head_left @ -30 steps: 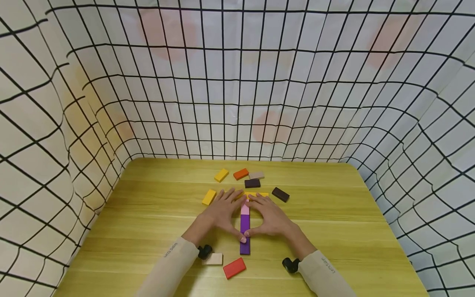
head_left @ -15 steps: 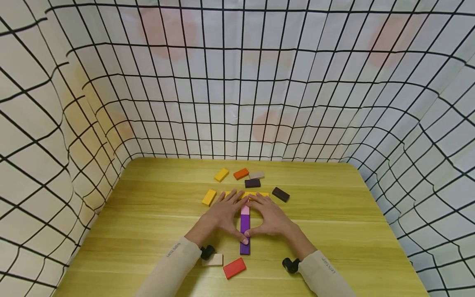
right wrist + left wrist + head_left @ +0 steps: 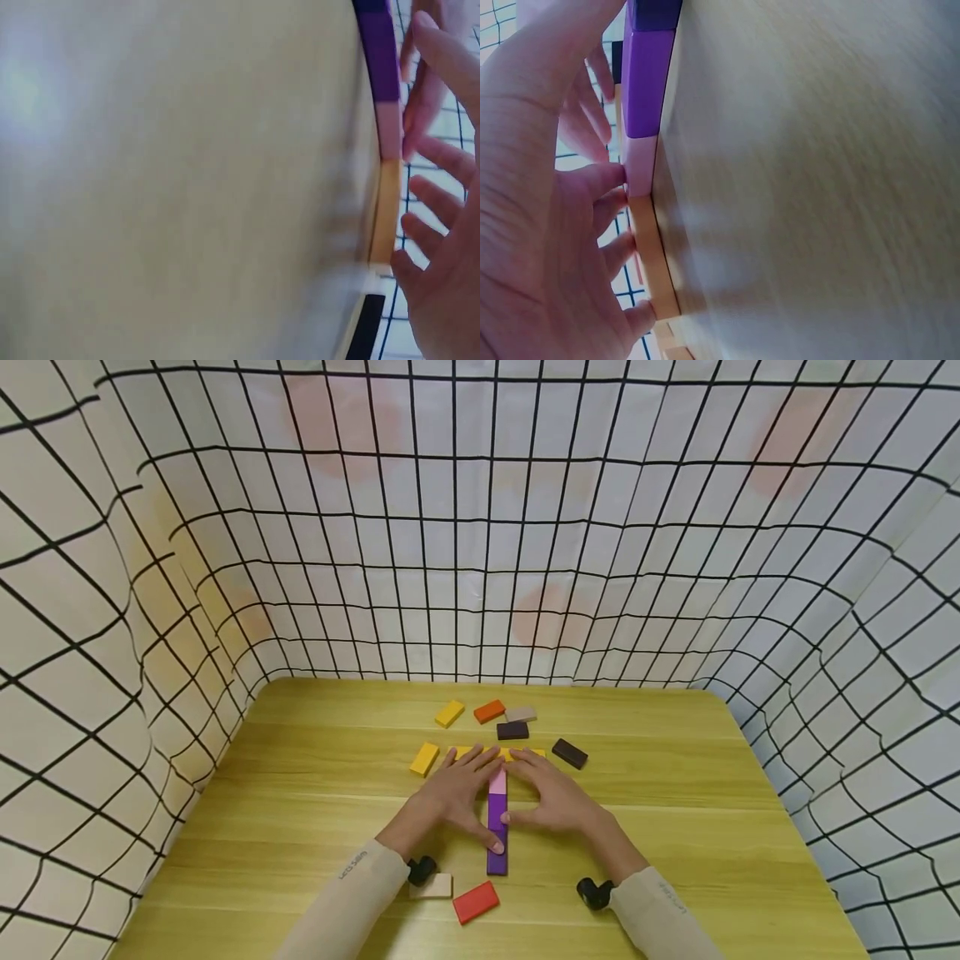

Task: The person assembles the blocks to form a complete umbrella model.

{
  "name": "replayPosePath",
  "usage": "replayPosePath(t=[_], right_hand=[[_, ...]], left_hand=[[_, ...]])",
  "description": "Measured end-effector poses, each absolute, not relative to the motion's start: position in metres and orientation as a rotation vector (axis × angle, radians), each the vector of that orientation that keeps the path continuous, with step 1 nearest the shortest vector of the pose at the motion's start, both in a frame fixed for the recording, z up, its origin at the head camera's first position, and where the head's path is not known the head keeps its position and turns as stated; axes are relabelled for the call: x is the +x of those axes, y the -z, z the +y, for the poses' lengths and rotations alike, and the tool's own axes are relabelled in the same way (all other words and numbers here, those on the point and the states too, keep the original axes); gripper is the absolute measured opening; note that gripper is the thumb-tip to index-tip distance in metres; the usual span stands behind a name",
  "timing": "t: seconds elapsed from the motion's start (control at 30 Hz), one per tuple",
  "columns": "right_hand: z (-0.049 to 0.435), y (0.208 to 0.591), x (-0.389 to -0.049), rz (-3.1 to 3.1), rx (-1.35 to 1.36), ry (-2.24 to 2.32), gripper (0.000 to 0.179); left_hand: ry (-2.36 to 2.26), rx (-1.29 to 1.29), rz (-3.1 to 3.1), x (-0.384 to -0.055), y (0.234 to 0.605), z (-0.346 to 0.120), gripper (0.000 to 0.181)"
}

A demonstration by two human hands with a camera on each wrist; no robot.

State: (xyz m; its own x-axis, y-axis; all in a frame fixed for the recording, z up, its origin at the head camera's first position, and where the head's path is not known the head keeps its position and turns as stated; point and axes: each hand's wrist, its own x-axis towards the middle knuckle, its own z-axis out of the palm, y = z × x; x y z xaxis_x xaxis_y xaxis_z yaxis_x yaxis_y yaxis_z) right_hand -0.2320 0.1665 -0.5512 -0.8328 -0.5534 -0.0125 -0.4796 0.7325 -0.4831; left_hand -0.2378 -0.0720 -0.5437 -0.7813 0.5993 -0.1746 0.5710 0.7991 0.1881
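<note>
Clock centred on the two purple blocks (image 3: 497, 811): nearest you, the red block (image 3: 476, 902) sits between six and seven, with the cream block (image 3: 437, 887) at eight. The purples run end to end, away from you. Your left hand (image 3: 456, 795) is at ten, fingers spread, thumb over the nearer purple; contact there, I can't tell. Your right hand (image 3: 555, 800) is at two, also spread, thumb beside the line. At twelve, the pink block (image 3: 498, 782) meets the far purple, and the yellow row (image 3: 387, 214) crosses just beyond, fingertips of both hands right at it. Farther out: a loose yellow block (image 3: 424, 759) between ten and eleven, a dark block (image 3: 570, 753) between one and two, the orange block (image 3: 489, 711) at twelve.
</note>
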Motion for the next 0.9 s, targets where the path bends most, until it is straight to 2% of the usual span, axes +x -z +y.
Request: replayPosePath(t=[0.37,0.6,0.9], right_hand=[[0.207,0.541,-0.253,2.896,-0.720,0.827,0.061],[0.229,0.546,-0.265,2.949,-0.730,0.697,0.062],[0.231,0.547,-0.265,2.887,-0.722,0.621,0.065]], left_hand=[[-0.218,0.896,2.769,-0.236,0.544,-0.071,0.145],[-0.233,0.904,2.784,-0.236,0.545,-0.071,0.145],[-0.239,0.919,2.775,-0.237,0.544,-0.071,0.145]])
